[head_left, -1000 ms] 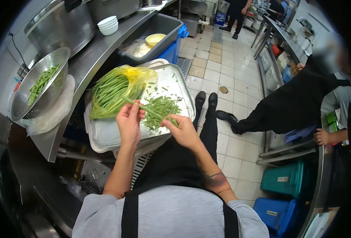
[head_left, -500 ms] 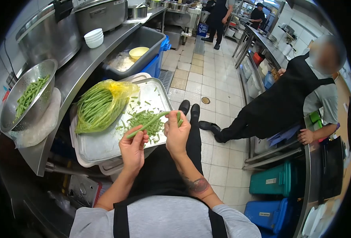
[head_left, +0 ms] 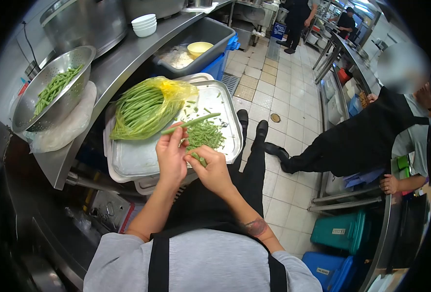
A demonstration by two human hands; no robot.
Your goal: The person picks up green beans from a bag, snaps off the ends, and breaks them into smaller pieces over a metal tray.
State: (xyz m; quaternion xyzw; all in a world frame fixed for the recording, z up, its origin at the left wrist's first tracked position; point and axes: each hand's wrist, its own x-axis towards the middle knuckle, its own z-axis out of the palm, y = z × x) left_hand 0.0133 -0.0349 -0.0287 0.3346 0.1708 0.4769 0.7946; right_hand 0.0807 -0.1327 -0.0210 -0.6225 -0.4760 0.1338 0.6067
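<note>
Over tray [head_left: 136, 164]: left hand [head_left: 171, 155] grips bean [head_left: 196, 122] | yellow bag [head_left: 150, 108] beside

Floor tiles [head_left: 286, 194]: evenly bright.
Steel counter [head_left: 113, 65]: soft sheen.
Co-worker's face [head_left: 403, 67]: blurred.
Frame edges: curved, blackened corners.

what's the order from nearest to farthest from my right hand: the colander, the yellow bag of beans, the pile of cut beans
From the right hand:
1. pile of cut beans, just beyond it on the tray
2. yellow bag of beans, on the tray's left side
3. colander, tilted, at far left on the counter
</note>
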